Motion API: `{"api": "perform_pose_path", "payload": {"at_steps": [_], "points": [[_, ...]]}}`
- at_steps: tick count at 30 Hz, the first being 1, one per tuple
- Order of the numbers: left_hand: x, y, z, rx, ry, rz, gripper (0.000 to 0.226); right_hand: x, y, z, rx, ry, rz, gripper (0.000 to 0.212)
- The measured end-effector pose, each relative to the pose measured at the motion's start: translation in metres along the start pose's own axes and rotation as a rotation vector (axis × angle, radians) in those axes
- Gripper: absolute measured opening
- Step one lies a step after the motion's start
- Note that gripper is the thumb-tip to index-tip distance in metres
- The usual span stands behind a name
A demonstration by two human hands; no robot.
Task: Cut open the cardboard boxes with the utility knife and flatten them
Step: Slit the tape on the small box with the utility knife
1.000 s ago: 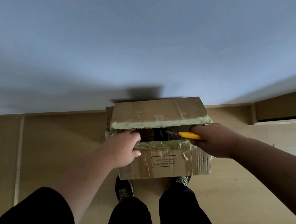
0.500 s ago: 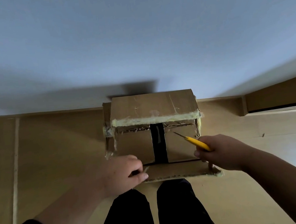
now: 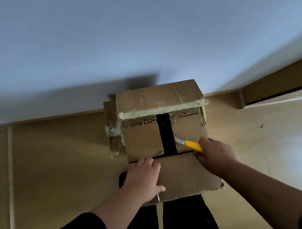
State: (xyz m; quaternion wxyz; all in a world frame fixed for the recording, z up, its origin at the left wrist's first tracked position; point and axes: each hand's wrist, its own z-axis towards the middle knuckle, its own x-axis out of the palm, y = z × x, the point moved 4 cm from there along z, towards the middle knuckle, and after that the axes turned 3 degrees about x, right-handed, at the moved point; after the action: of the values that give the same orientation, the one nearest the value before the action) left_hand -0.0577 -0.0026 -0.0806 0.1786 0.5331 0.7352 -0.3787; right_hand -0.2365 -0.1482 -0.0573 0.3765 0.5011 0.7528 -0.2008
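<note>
The left hand (image 3: 144, 180) presses flat on the box's (image 3: 156, 102) near flap (image 3: 186, 174) while the right hand (image 3: 214, 156) grips the utility knife (image 3: 190, 144) at the dark centre gap's edge.

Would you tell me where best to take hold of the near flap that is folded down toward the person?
Probably by the near flap's free front edge, from the near side: it juts unsupported toward the person, and its right half is bare. The left hand lies flat on its left part.

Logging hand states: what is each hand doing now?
Left hand: open, pressing the cardboard flap.
Right hand: gripping the yellow utility knife.
</note>
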Motion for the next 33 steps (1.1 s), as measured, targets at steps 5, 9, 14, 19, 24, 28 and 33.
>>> {"api": "perform_pose_path", "payload": {"at_steps": [5,9,14,19,24,28,33], "points": [[0.013,0.001,0.005,-0.004,-0.040,0.080,0.057,0.009,0.015,0.009,0.082,-0.063,0.152,0.021],[0.015,0.007,0.005,-0.005,-0.072,0.047,0.053,0.013,-0.001,0.005,0.193,-0.078,0.377,0.034],[0.004,-0.002,0.010,0.014,-0.115,-0.007,0.047,0.018,-0.050,0.000,0.264,-0.192,0.638,0.044],[-0.020,-0.032,0.032,0.045,-0.220,-0.014,0.049,0.018,-0.077,0.007,0.277,-0.207,0.673,0.033],[-0.042,-0.039,0.045,-0.113,-0.358,0.018,0.042,-0.006,-0.051,0.014,-0.053,-0.215,0.438,0.036],[-0.042,-0.028,0.045,-0.086,-0.290,0.133,0.039,-0.011,-0.006,0.028,-0.354,-0.022,0.108,0.032],[-0.041,-0.010,0.046,0.006,-0.107,0.226,0.047,-0.016,0.030,0.047,-0.468,0.114,0.132,0.024]]}}
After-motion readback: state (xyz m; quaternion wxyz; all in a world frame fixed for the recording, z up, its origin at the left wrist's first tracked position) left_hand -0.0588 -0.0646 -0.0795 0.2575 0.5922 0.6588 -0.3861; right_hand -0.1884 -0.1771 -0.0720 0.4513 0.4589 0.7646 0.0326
